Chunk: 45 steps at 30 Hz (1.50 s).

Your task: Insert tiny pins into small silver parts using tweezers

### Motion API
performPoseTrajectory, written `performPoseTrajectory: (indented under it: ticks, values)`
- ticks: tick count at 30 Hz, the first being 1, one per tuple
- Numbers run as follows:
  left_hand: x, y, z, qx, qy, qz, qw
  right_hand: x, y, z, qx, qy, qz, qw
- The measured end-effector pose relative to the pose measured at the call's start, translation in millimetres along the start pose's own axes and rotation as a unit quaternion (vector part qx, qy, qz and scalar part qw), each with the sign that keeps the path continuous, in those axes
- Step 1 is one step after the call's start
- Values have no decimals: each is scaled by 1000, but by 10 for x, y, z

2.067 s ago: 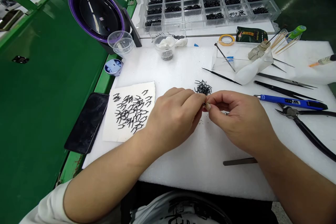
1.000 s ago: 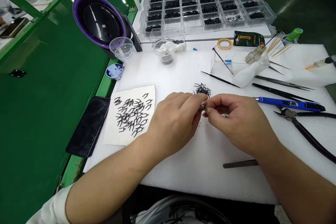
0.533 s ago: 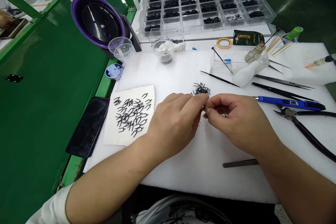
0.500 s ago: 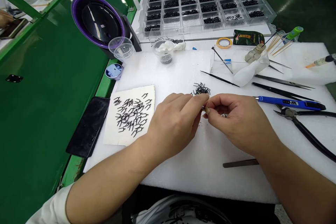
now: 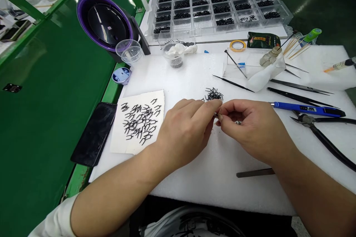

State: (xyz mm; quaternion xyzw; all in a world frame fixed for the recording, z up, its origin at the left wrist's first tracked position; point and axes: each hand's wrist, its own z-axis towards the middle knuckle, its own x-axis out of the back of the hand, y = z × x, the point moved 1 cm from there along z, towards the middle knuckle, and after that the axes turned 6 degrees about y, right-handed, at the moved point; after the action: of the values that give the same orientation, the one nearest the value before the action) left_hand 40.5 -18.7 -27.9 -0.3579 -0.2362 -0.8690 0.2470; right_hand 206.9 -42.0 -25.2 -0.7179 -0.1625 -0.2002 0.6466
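Observation:
My left hand (image 5: 186, 129) and my right hand (image 5: 247, 126) meet over the middle of the white work surface (image 5: 191, 185), fingertips pinched together. Between them is something tiny that the fingers mostly hide; I cannot make out its kind. Just beyond the fingertips lies a pile of small black forked pieces (image 5: 213, 94). More black forked pieces (image 5: 140, 120) are spread over a cream square card (image 5: 116, 144) left of my left hand. A flat metal strip, perhaps tweezers (image 5: 254, 173), lies partly under my right forearm.
A clear compartment tray (image 5: 204, 26) of black pieces stands at the back. A purple-rimmed black fan-like device (image 5: 108, 24) and a dark phone-like slab (image 5: 94, 135) are at left. At right lie a blue pen-shaped tool (image 5: 308, 109), cutters (image 5: 319, 133), tweezers (image 5: 303, 97) and a glass bottle (image 5: 269, 57).
My hands stay almost in the same place, still pinched together. Beyond the green partition at upper left, another person's hand has gone out of view.

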Motion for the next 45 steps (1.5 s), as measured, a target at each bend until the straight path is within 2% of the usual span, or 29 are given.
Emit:
performPoseTrajectory:
  ticks: [28,41,45]
  values:
    - [5,6,-6,21,6,-13,1000,13,-19,-9,-7,-3,3,1000]
    - [26,6,8,13,11,-10,1000,0,-17,-32,47,36,-35,998]
    - [34,12,2,9,19,-3,1000,-5,-20,-26,45,28,-31,998]
